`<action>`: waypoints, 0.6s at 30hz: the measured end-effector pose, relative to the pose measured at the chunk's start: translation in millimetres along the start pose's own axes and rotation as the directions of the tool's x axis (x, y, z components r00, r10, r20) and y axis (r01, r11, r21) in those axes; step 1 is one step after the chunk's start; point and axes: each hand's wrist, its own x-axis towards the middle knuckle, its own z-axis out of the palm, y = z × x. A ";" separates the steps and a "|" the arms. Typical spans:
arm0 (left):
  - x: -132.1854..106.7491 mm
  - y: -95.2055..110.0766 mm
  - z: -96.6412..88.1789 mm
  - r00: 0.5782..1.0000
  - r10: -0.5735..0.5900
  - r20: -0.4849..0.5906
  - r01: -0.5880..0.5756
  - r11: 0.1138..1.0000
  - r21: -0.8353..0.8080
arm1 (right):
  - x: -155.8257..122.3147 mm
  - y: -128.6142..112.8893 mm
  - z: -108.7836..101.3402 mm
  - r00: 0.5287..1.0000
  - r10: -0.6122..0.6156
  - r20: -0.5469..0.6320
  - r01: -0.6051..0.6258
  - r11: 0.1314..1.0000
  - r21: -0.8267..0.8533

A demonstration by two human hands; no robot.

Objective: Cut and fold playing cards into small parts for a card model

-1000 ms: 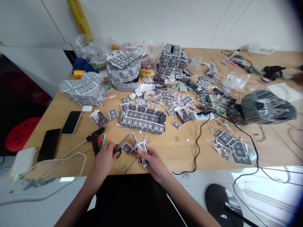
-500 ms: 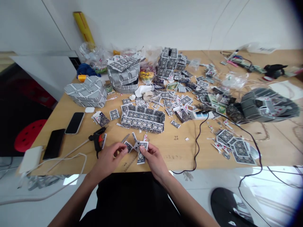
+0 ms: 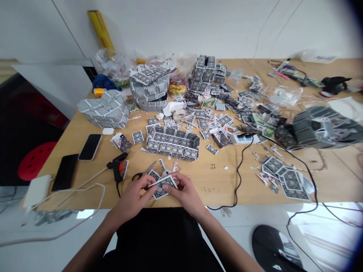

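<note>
Between my two hands, above the table's front edge, is a patterned playing card (image 3: 162,189), held tilted with its back up. My left hand (image 3: 138,194) pinches its left end between thumb and fingers. At the other end, the thumb of my right hand (image 3: 183,192) presses on the card face while the fingers curl behind it. Just beyond my left hand lie black-handled scissors (image 3: 144,172), partly covered by the hand. A few cut card pieces (image 3: 167,170) rest behind the held card. Farther back stands an open rectangular box made of folded cards (image 3: 172,145).
A glue gun (image 3: 116,168) and two phones (image 3: 90,147) lie to the left. Card-woven baskets (image 3: 149,88) and loose cards (image 3: 227,121) crowd the back. A power strip (image 3: 245,139) with a black cable stands right of centre; a card stack (image 3: 292,179) lies at right.
My left hand has come rightward from near the scissors and taken the card's left end. The card has turned from upright to slanted, and the scissors' handles now show.
</note>
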 end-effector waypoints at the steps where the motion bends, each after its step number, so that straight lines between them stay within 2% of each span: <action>1: 0.4 0.6 -1.7 1.000 0.027 0.012 -0.027 0.999 0.032 | 0.8 -2.4 -1.4 1.000 0.010 0.026 -0.009 1.000 -0.025; 5: 2.6 1.4 -6.2 0.995 0.089 -0.035 -0.086 0.993 0.079 | 5.0 -8.6 -1.9 0.995 0.040 0.095 -0.035 0.998 -0.053; 7: 3.1 0.1 -6.5 0.996 0.071 -0.058 -0.069 0.997 0.031 | 6.9 -9.1 0.0 0.997 0.023 0.076 -0.019 0.999 -0.051; 12: 3.6 -4.3 -4.7 0.999 0.008 -0.034 -0.013 0.987 -0.158 | 9.2 -6.3 4.9 1.000 -0.018 0.020 0.019 0.998 -0.060; 18: 5.4 -6.3 -4.8 0.993 0.023 -0.114 -0.045 0.980 -0.193 | 10.0 -4.3 7.5 0.997 -0.036 -0.072 0.028 0.994 -0.108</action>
